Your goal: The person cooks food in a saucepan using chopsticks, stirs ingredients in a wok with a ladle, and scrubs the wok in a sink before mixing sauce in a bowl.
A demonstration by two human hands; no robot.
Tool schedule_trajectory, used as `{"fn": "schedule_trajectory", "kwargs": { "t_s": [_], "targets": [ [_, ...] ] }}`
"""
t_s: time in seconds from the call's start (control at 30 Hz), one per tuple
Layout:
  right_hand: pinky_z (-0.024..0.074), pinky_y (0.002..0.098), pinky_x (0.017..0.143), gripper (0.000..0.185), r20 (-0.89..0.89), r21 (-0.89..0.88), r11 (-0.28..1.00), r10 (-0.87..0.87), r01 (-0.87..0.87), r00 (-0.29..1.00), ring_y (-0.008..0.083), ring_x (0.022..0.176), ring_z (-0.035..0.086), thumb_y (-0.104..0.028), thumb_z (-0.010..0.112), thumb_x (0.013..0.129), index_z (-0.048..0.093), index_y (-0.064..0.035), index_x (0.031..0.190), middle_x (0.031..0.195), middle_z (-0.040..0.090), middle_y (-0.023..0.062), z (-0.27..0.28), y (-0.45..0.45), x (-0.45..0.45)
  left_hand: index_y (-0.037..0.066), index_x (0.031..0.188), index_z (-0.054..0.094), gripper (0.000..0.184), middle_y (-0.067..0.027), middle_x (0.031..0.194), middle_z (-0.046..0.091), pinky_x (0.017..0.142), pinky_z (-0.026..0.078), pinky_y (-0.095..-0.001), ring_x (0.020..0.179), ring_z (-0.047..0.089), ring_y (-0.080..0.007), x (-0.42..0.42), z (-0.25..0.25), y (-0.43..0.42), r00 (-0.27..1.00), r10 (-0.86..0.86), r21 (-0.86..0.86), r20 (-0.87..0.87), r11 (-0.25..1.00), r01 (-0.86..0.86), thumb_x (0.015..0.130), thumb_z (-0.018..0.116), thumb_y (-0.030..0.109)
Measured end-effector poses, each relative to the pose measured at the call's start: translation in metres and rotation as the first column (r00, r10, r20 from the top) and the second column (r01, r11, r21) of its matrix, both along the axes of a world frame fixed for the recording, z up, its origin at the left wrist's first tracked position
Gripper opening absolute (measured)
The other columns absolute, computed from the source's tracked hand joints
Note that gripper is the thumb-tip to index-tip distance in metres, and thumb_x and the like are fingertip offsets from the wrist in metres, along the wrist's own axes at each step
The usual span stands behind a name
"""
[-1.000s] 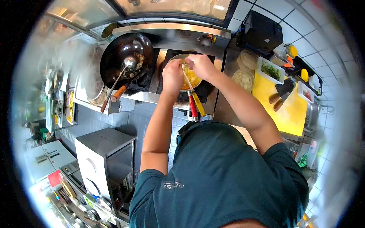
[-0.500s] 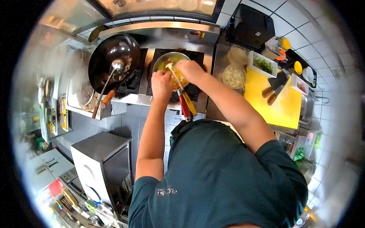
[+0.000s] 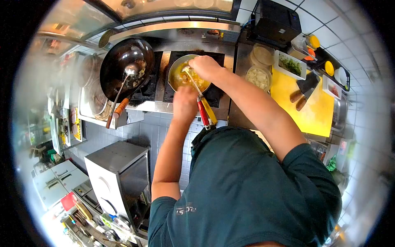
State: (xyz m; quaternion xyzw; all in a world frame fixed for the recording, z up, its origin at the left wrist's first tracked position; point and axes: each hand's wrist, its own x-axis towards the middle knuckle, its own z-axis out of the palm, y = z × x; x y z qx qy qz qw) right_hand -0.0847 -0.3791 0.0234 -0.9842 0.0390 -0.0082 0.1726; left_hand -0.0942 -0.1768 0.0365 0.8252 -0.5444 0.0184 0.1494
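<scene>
A metal frying pan point(image 3: 171, 68) with yellow food in it sits on the right burner, its red handle point(image 3: 203, 113) pointing toward me. Resting across the pan is a spoon-like utensil point(image 3: 209, 110) with a yellow handle, its head in the food. My left hand point(image 3: 185, 102) is closed at the pan's front rim, left of the handles. Over the pan's far right side my right hand point(image 3: 205, 67) is held with its fingers bent together. Whatever either hand holds is hidden or too small to make out.
A black wok point(image 3: 113, 61) with a ladle point(image 3: 118, 96) stands on the left burner. To the right lie two cleavers point(image 3: 305, 90) on a yellow cutting board point(image 3: 317, 119). Nearby are a container of pale pieces point(image 3: 258, 78) and a tray of chopped greens point(image 3: 290, 65).
My left hand has drawn back from above the pan to its front rim. My right hand has shifted slightly up and stays over the pan. The whole view has moved a little.
</scene>
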Motion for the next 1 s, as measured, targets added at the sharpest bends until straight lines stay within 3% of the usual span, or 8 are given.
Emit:
{"fn": "schedule_trajectory", "kwargs": {
  "t_s": [0.13,0.27,0.37,0.57,0.6,0.7,0.93,1.0],
  "targets": [
    [0.0575,0.0441,0.081,0.016,-0.023,-0.075,0.997,0.009,-0.011,1.0,0.0337,0.087,0.071,-0.018,0.067,0.085,0.074,-0.0044,0.09,0.088,0.072,0.0189,-0.001,0.0,0.009,0.012,0.123,0.062,0.037,-0.0184,0.146,0.045,0.091,0.046,-0.042,0.13,0.046,-0.0362,-0.045,0.008,0.01,0.953,-0.297,0.201,0.065,0.939,0.279,0.086,0.059,0.017],
    [0.0577,0.0444,0.082,0.016,0.004,-0.023,0.998,0.057,-0.056,0.998,0.0339,0.092,0.07,-0.015,0.067,0.085,0.074,-0.0026,0.092,0.092,0.071,0.0202,-0.02,0.002,0.016,0.008,0.117,0.063,0.034,-0.0198,0.147,0.045,0.089,0.046,-0.0421,0.131,0.045,-0.0355,-0.059,-0.007,0.012,0.935,-0.331,0.363,0.127,0.893,0.267,0.086,0.059,0.021],
    [0.0542,0.0422,0.091,0.023,0.015,-0.14,0.972,0.192,-0.188,0.981,0.0328,0.107,0.065,-0.013,0.063,0.086,0.073,-0.0079,0.106,0.109,0.065,0.019,-0.028,0.001,0.016,0.005,0.109,0.063,0.027,-0.0221,0.139,0.051,0.086,0.047,-0.0406,0.119,0.053,-0.0344,-0.054,-0.008,0.013,0.961,-0.272,0.373,0.039,0.897,0.239,0.086,0.059,0.02],
    [0.054,0.0422,0.09,0.021,0.014,0.037,0.998,0.049,-0.05,0.999,0.0344,0.103,0.065,-0.007,0.06,0.086,0.07,-0.0048,0.105,0.104,0.064,0.0165,-0.009,0.005,0.009,0.004,0.102,0.062,0.018,-0.0186,0.115,0.06,0.078,0.051,-0.0475,0.095,0.061,-0.0374,-0.035,-0.031,0.037,0.994,-0.102,0.128,-0.032,0.986,0.105,0.088,0.063,0.016],
    [0.0546,0.0427,0.088,0.021,0.024,0.049,0.999,0.012,-0.013,1.0,0.0348,0.101,0.066,-0.006,0.061,0.085,0.069,-0.0035,0.104,0.104,0.065,0.0161,0.004,0.007,0.003,0.002,0.102,0.061,0.014,-0.02,0.11,0.061,0.076,0.054,-0.0473,0.092,0.063,-0.0371,-0.039,-0.003,0.034,0.969,-0.002,0.055,-0.247,0.998,0.016,0.09,0.059,0.008],
    [0.055,0.0435,0.087,0.023,0.074,0.035,0.999,0.027,-0.03,0.997,0.0356,0.1,0.066,-0.006,0.062,0.084,0.068,-0.0028,0.106,0.107,0.064,0.0176,0.006,0.007,-0.007,0.003,0.095,0.055,0.013,-0.0182,0.101,0.056,0.077,0.055,-0.0443,0.089,0.061,-0.0348,-0.038,0.016,0.047,0.992,-0.114,0.027,-0.05,0.993,0.115,0.083,0.057,0.005],
    [0.055,0.047,0.083,0.026,0.594,0.191,0.972,-0.224,0.135,0.773,0.0388,0.097,0.066,-0.006,0.068,0.08,0.066,-0.003,0.106,0.114,0.063,0.0193,-0.001,0.007,-0.083,0.002,0.106,0.062,0.025,-0.018,0.106,0.061,0.074,0.057,-0.0423,0.089,0.065,-0.0363,-0.072,0.068,0.051,0.988,-0.107,-0.016,-0.113,0.994,0.106,0.081,0.063,0.001],
    [0.0551,0.0473,0.082,0.025,0.25,0.314,0.924,-0.301,0.217,0.92,0.0389,0.095,0.067,-0.013,0.07,0.081,0.067,-0.0034,0.105,0.109,0.066,0.0195,-0.012,0.014,-0.112,0.002,0.105,0.061,0.023,-0.0178,0.104,0.061,0.074,0.057,-0.0429,0.089,0.065,-0.0368,-0.07,0.049,0.045,0.987,-0.099,-0.004,-0.129,0.995,0.1,0.082,0.062,0.002]
  ]
}}
